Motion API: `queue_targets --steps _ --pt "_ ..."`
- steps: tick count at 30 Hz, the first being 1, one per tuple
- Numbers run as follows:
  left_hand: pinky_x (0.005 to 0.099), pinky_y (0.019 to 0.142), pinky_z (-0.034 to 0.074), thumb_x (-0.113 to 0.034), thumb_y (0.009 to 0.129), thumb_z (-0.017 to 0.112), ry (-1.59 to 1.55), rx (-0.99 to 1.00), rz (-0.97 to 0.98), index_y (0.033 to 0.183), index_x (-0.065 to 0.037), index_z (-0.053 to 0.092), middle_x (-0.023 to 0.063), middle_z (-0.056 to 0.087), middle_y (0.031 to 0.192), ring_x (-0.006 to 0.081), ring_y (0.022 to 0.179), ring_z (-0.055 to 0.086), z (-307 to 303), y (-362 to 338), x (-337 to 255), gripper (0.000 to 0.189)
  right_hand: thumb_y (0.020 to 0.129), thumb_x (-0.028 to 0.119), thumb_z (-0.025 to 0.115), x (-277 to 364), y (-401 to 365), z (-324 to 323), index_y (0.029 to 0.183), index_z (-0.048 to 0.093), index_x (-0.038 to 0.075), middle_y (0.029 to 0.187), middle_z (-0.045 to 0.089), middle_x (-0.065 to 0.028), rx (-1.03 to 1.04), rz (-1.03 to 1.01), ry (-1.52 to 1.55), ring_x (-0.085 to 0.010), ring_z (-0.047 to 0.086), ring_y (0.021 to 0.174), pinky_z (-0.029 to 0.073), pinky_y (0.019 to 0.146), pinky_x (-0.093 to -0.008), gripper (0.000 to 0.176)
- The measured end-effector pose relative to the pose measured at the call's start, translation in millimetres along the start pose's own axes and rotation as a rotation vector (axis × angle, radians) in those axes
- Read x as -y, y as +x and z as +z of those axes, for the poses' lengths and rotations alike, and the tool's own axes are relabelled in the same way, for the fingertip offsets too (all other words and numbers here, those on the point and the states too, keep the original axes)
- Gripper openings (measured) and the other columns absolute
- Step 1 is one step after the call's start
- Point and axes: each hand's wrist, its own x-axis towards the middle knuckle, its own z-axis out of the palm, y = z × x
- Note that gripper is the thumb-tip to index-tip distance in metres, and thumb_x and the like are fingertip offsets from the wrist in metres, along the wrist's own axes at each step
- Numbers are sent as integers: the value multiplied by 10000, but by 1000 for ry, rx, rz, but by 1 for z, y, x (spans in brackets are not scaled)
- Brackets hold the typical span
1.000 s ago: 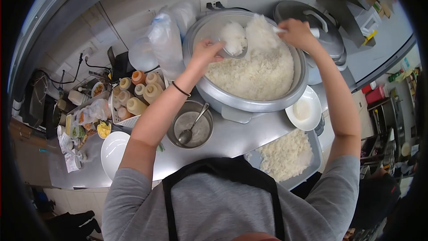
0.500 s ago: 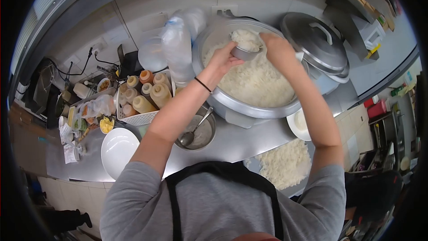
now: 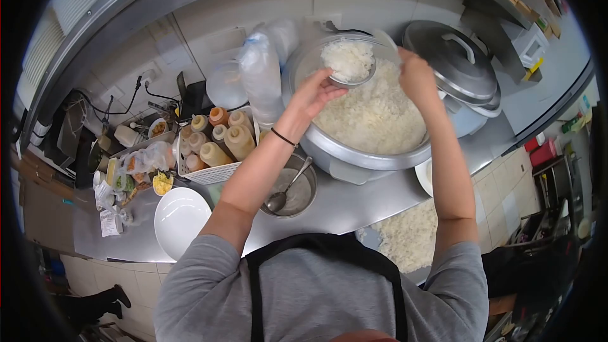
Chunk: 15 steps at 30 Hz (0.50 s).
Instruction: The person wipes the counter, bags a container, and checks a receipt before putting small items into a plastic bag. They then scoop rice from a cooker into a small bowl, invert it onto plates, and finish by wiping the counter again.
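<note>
My left hand point(image 3: 320, 94) grips a small metal bowl point(image 3: 356, 82) heaped with white rice point(image 3: 347, 59), above the left side of a large pot point(image 3: 361, 163). Cooked rice point(image 3: 377, 117) fills much of the pot. My right hand point(image 3: 418, 77) is closed round a pale rice paddle point(image 3: 387, 40), blurred by motion, over the pot's far right rim. The paddle is just right of the bowl; its handle is mostly hidden in my fingers.
Right of the pot lies a metal lid point(image 3: 449, 63). Nearer me are a steel bowl with a spoon point(image 3: 277, 201), a white plate point(image 3: 182, 223) and spread rice point(image 3: 408, 237). A basket point(image 3: 215, 174) holds several squeeze bottles. Plastic bags point(image 3: 261, 76) stand beside the pot.
The small bowl now tips more toward me, its rice mound showing larger. My right hand has moved right, away from the bowl, and the paddle blade has come into sight. The view has shifted slightly.
</note>
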Motion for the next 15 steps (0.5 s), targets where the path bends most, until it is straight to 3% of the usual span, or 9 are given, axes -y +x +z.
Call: queue_targets --steps 2,9,11,15 --pt "392 786 505 -170 848 531 10 31 5 1026 20 502 143 569 973 247 890 583 1 -2 2 261 717 -81 465 -3 -4 24 1164 507 31 1061 557 -197 62 -18 -24 -353 543 950 446 808 -395 462" --pt "380 771 514 -161 854 528 83 31 -30 1013 14 508 131 574 957 239 873 592 -7 3 -2 238 700 -110 457 39 -28 29 1185 501 51 1073 553 -175 46 -200 -72 -328 543 955 446 806 -361 513" --pt "375 761 517 -164 854 530 112 32 -31 1012 13 509 128 576 951 235 866 594 -8 -1 -5 237 644 -98 482 26 -15 11 1148 535 48 1019 566 -165 250 -215 179 -290 570 896 453 790 -377 527" --pt "358 732 527 -167 850 541 202 133 -36 1004 18 510 129 580 936 222 839 600 -6 -6 -14 243 646 -110 461 16 7 -16 1128 549 34 1035 564 -174 92 -81 132 -298 577 862 453 779 -374 510"
